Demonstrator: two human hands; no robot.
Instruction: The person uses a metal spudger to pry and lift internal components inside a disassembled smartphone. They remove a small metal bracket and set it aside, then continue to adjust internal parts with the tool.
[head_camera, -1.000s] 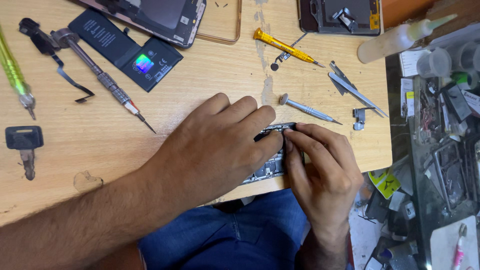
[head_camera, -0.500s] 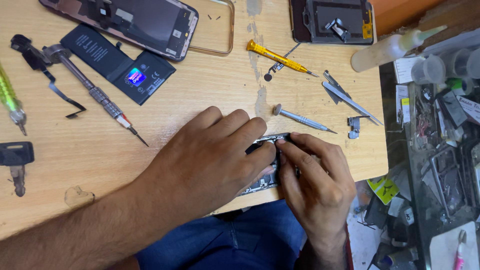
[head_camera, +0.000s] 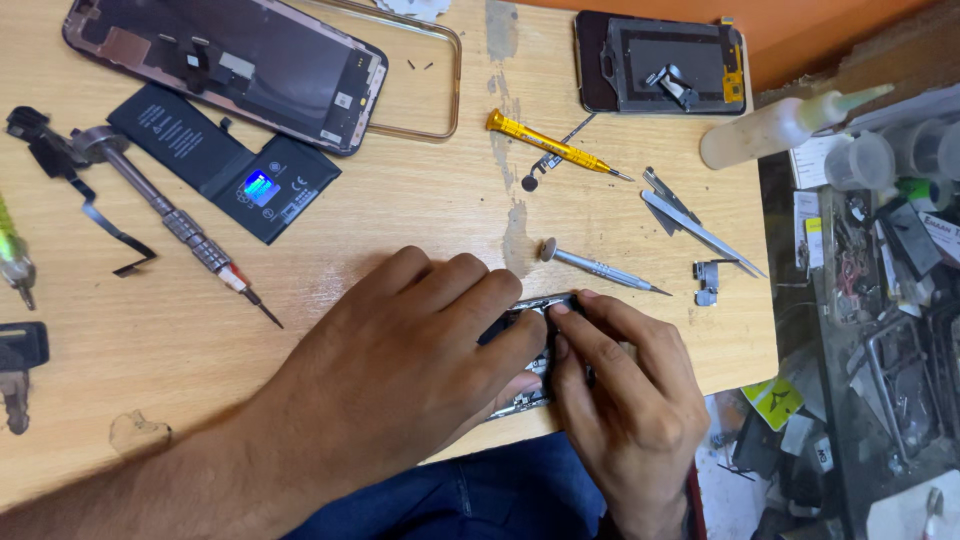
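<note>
Where table edge (head_camera: 640, 400) nears, both hands (head_camera: 400, 370) over phone frame (head_camera: 530, 350), little room

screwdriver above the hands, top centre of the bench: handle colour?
Yellow-gold screwdriver handle, dark tip; head view, the only one.

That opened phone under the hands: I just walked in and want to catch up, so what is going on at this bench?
A person bends over a dark opened phone body at the near edge of the light wooden table. The left hand lies flat over it, pinning it down, while the right hand presses its fingertips at the top edge. Nearby lie a slim silver screwdriver, a yellow-handled screwdriver, grey metal tweezers and a flat black battery, all untouched.
</note>
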